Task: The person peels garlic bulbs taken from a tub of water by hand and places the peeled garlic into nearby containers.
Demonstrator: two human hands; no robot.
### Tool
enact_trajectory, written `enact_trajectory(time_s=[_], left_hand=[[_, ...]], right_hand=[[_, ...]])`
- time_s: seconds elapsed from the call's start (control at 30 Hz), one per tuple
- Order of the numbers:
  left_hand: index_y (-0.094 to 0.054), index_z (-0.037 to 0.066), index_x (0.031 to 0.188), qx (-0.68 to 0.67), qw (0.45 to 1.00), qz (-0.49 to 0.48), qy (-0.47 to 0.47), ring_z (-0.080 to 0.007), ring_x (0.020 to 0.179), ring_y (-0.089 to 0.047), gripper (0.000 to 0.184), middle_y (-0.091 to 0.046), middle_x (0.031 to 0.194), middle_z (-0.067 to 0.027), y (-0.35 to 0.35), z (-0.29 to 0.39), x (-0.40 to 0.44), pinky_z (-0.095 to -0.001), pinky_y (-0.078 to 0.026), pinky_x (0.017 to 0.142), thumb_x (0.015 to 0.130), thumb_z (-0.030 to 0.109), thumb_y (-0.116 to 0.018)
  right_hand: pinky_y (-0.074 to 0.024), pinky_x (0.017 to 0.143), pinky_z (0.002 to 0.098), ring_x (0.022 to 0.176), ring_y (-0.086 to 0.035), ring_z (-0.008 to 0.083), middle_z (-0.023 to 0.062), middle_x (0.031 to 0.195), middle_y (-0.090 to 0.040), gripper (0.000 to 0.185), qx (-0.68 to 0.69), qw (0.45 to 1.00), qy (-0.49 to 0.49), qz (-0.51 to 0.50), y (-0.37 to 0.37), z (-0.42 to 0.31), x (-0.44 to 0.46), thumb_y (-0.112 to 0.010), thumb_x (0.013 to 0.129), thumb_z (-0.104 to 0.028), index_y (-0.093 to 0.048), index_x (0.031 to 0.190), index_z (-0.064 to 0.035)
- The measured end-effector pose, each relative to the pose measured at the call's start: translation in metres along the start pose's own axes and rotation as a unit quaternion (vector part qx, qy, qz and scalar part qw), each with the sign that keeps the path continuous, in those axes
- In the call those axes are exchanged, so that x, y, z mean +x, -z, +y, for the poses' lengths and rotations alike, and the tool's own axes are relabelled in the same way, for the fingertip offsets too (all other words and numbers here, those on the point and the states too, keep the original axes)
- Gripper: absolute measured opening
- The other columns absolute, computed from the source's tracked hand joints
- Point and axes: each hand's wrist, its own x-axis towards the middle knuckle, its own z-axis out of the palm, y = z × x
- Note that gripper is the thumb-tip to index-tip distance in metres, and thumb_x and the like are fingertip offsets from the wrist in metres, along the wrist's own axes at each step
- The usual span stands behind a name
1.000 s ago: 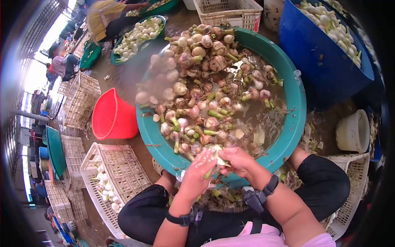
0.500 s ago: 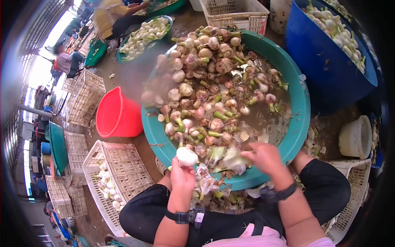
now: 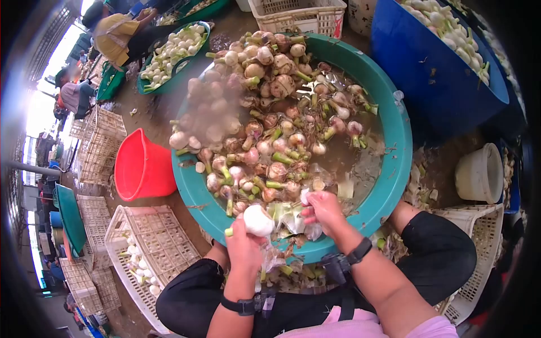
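My left hand (image 3: 244,248) is closed around a peeled white garlic bulb (image 3: 259,220), its short green stem poking out at the left. Just to the right, my right hand (image 3: 325,213) pinches a small white piece (image 3: 305,196), too small to tell whether it is peel or a clove. Both hands are over the near rim of a big green tub (image 3: 398,163). Inside it, unpeeled garlic bulbs (image 3: 276,170) with cut stems are heaped, partly in murky water. Loose peel (image 3: 288,217) lies below and between my hands.
A red bucket (image 3: 145,166) and a white crate (image 3: 160,225) with peeled bulbs stand left. At right are a tall blue bin (image 3: 428,73) of garlic, a pale bucket (image 3: 479,173) and another crate (image 3: 472,248). A person in yellow (image 3: 115,39) sits at upper left.
My right hand has moved left, toward the bulb, and now pinches a small white piece. The left hand still holds the bulb, now turned a little. The whole view has shifted slightly.
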Motion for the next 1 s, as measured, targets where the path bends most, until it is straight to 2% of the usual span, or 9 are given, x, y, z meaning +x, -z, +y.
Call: enact_trajectory(time_s=[0.2, 0.3, 0.43, 0.53, 0.63, 0.77, 0.87, 0.93, 1.0], left_hand=[[-0.051, 0.001, 0.103, 0.153, 0.952, -0.164, -0.209, -0.0086, 0.071, -0.05, 0.039, -0.056, 0.093, -0.007, -0.005, -0.009, -0.002, -0.0205, -0.043, 0.06, 0.092, 0.037, -0.04], [-0.05, 0.001, 0.103, 0.085, 0.986, -0.064, -0.131, -0.0085, 0.075, -0.05, 0.036, -0.054, 0.099, -0.0072, 0.005, 0.006, 0.001, -0.0204, -0.043, 0.059, 0.092, 0.034, -0.038], [-0.05, 0.003, 0.103, 0.188, 0.978, -0.037, -0.079, -0.0094, 0.073, -0.052, 0.033, -0.056, 0.097, -0.0055, -0.002, -0.001, 0.009, -0.0211, -0.043, 0.059, 0.092, 0.033, -0.041], [-0.052, 0.004, 0.1, 0.176, 0.982, -0.042, -0.058, -0.0086, 0.073, -0.053, 0.023, -0.057, 0.095, -0.0042, -0.009, -0.007, 0.008, -0.0209, -0.044, 0.059, 0.091, 0.023, -0.045], [-0.05, 0.004, 0.105, 0.184, 0.982, -0.039, -0.037, -0.0106, 0.078, -0.055, 0.024, -0.056, 0.1, -0.0057, -0.008, -0.01, 0.011, -0.0216, -0.045, 0.062, 0.09, 0.022, -0.047], [-0.036, 0.006, 0.121, 0.141, 0.985, -0.071, -0.064, -0.0179, 0.091, -0.055, 0.047, -0.048, 0.113, -0.0102, -0.015, -0.024, 0.009, -0.0242, -0.046, 0.068, 0.09, 0.041, -0.041], [-0.04, 0.006, 0.118, -0.115, 0.987, -0.1, 0.042, -0.0132, 0.067, -0.055, 0.056, -0.056, 0.086, -0.0074, -0.022, -0.003, -0.001, -0.0225, -0.043, 0.05, 0.089, 0.054, -0.032], [-0.043, 0.006, 0.114, -0.037, 0.994, -0.102, 0.028, -0.0113, 0.061, -0.052, 0.046, -0.056, 0.082, -0.0056, 0.006, 0.007, 0.01, -0.022, -0.04, 0.047, 0.089, 0.044, -0.038], [-0.052, 0.004, 0.101, 0.064, 0.993, -0.097, 0.006, -0.0054, 0.048, -0.044, 0.026, -0.051, 0.066, 0.0003, 0.006, 0.016, 0.009, -0.0195, -0.033, 0.039, 0.084, 0.024, -0.053]], right_hand=[[-0.0499, 0.072, 0.0468, 0.098, -0.053, 0.0353, 0.0185, 0.109, -0.052, 0.059, 0.394, 0.867, -0.07, -0.296, 0.012, -0.019, 0.004, -0.038, 0.085, -0.055, -0.038, 0.125, -0.0117], [-0.0419, 0.09, 0.0465, 0.113, -0.046, 0.0319, 0.0171, 0.121, -0.046, 0.071, 0.48, 0.655, 0.213, -0.544, 0.058, -0.144, -0.041, -0.044, 0.084, -0.052, -0.027, 0.131, -0.0021], [-0.0422, 0.088, 0.0372, 0.109, -0.049, 0.0296, 0.0156, 0.127, -0.043, 0.042, -0.076, 0.941, 0.326, -0.044, 0.08, -0.174, 0.058, -0.05, 0.082, -0.013, -0.044, 0.123, -0.0058], [-0.0372, 0.092, 0.0408, 0.104, -0.052, 0.0316, 0.0172, 0.108, -0.056, 0.031, -0.698, 0.462, 0.465, 0.287, 0.102, -0.091, 0.155, -0.054, 0.073, -0.01, -0.058, 0.104, -0.0077], [-0.0408, 0.084, 0.0437, 0.096, -0.053, 0.0344, 0.0171, 0.1, -0.058, 0.025, -0.665, 0.652, 0.328, 0.159, 0.067, -0.095, 0.132, -0.057, 0.075, -0.015, -0.058, 0.098, -0.0071], [-0.0476, 0.068, 0.0375, 0.084, -0.056, 0.0317, 0.019, 0.091, -0.056, 0.023, 0.056, 0.95, 0.306, 0.017, -0.023, -0.061, 0.037, -0.06, 0.077, -0.018, -0.056, 0.096, -0.0054], [-0.0484, 0.068, 0.0344, 0.081, -0.057, 0.0305, 0.0184, 0.091, -0.055, 0.024, 0.071, 0.935, 0.346, -0.01, -0.056, -0.038, -0.03, -0.061, 0.076, -0.016, -0.054, 0.095, -0.003], [-0.0496, 0.066, 0.0321, 0.077, -0.059, 0.0272, 0.0169, 0.088, -0.057, 0.019, -0.414, 0.736, 0.534, -0.026, -0.051, -0.042, -0.056, -0.06, 0.076, -0.017, -0.056, 0.088, -0.0028], [-0.0496, 0.061, 0.0337, 0.071, -0.059, 0.0278, 0.0137, 0.078, -0.057, 0.017, -0.499, 0.702, 0.503, -0.074, -0.048, -0.041, -0.064, -0.059, 0.074, -0.016, -0.055, 0.083, -0.0026]])
